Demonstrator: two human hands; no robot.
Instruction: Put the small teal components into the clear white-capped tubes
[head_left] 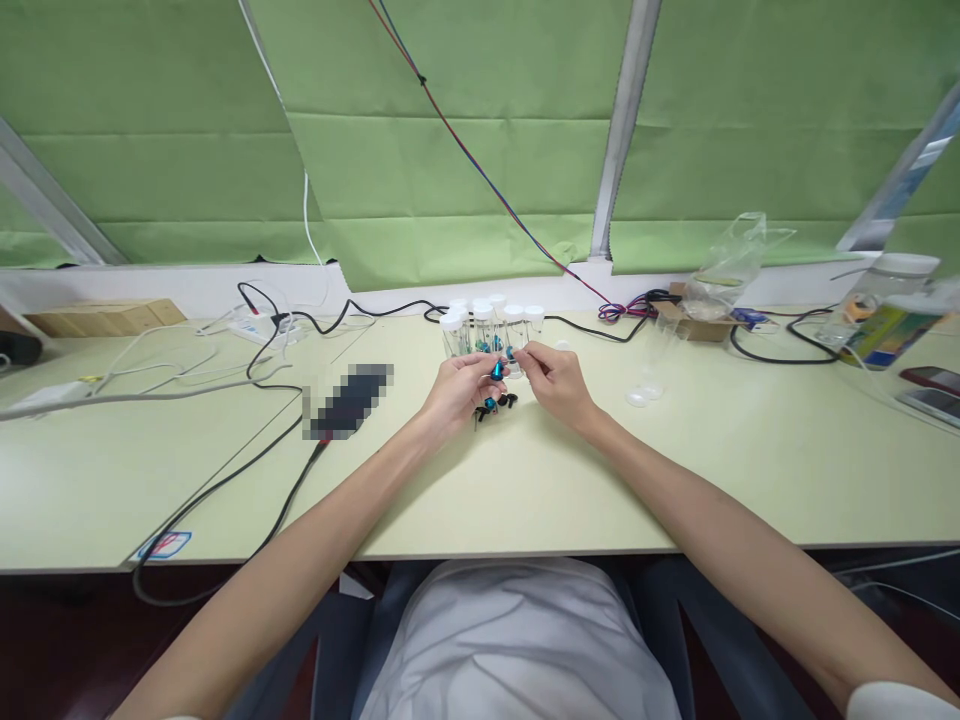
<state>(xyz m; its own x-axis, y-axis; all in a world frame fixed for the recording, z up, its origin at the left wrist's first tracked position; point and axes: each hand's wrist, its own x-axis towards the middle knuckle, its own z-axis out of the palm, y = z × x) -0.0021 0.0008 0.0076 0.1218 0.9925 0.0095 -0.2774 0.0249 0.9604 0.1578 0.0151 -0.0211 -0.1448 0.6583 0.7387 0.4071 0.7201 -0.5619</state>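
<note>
My left hand (459,388) is closed, with a small shiny blue piece (497,371) pinched at its fingertips. My right hand (556,378) is also closed in a pinch just to the right of it. What its fingers hold is too small to make out. Right behind my hands stands a group of clear bottles with white caps (484,311), some with small blue or green bits inside. Several small black pieces (511,400) lie on the table under my left fingers, with another blue bit (490,404) among them.
A dark, blurred-out device (352,400) with a cable lies to the left. Clear empty-looking plastic containers (646,390) lie to the right. Farther back are a cardboard box (697,328) with a plastic bag (739,265), and a wooden block (112,318). Black cables (217,485) cross the table (585,500).
</note>
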